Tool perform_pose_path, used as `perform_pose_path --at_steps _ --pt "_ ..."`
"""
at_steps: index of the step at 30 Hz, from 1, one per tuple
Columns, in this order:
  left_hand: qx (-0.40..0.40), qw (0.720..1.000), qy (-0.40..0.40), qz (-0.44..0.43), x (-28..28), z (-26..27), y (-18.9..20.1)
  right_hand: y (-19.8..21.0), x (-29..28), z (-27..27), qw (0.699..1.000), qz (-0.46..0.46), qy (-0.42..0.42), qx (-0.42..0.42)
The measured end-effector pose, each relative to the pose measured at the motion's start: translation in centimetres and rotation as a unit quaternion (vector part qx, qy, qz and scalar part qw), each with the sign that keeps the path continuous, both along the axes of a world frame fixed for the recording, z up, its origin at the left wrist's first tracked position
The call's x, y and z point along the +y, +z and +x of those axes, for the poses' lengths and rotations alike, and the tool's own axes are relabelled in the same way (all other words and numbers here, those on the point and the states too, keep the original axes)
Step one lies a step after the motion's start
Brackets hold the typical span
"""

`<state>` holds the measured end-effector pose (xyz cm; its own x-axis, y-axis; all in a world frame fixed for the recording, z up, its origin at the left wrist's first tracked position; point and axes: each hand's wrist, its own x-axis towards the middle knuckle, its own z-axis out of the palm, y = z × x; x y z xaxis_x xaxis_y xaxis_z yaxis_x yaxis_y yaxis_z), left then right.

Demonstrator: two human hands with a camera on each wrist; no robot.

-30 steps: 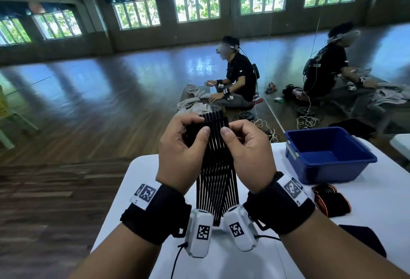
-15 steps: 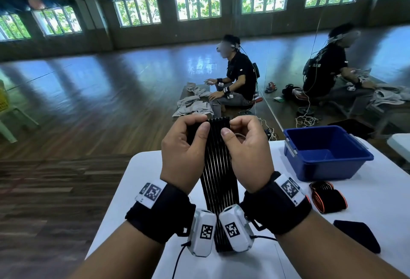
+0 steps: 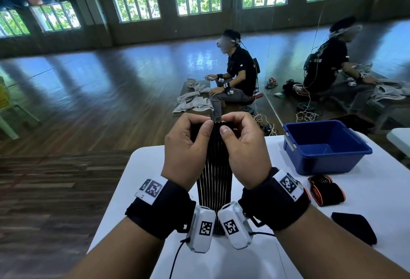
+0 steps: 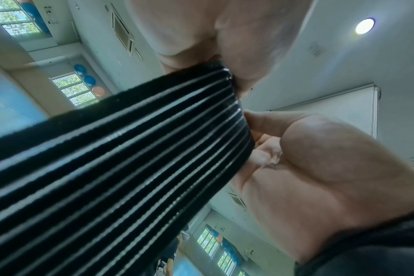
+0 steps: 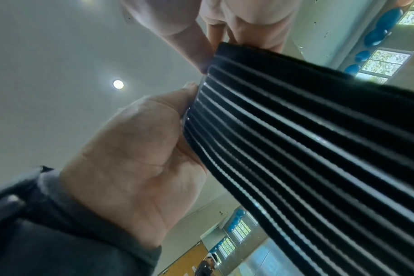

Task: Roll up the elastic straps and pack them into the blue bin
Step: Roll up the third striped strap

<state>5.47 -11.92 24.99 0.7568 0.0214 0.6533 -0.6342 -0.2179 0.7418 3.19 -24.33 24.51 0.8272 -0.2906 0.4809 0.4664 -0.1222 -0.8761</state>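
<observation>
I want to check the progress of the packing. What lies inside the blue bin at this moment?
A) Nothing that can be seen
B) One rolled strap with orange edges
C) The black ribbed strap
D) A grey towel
A: the blue bin shows only its bare floor, the orange-edged rolled strap lies on the white table beside it, and both hands pinch the black ribbed strap.

The head camera looked forward and down from above at the white table (image 3: pixel 124 190), both hands and the big room behind. The left wrist camera sat very close under the striped black strap (image 4: pixel 121 164) and looked up at the ceiling. The right wrist camera did the same from the other side. All three views showed the strap.
</observation>
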Motion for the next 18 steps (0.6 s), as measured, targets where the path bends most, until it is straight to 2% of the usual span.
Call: perform_pose_path --at_steps 5,10,13,18 --pt "0.001 1.000 0.005 0.012 0.2 0.0 0.0 -0.3 -0.1 0.1 1.000 0.019 0.012 0.017" --pt "-0.012 0.999 -0.039 -0.012 0.5 -0.6 -1.1 0.0 -0.8 0.8 0.998 0.056 0.001 0.022" --pt "-0.036 0.999 -0.027 -0.003 0.5 -1.1 -1.8 0.2 -1.2 1.3 0.998 0.068 0.002 0.016" --pt "-0.064 0.993 -0.050 0.084 0.4 -0.8 -1.6 -0.1 -1.0 1.8 0.999 0.041 -0.018 0.001"
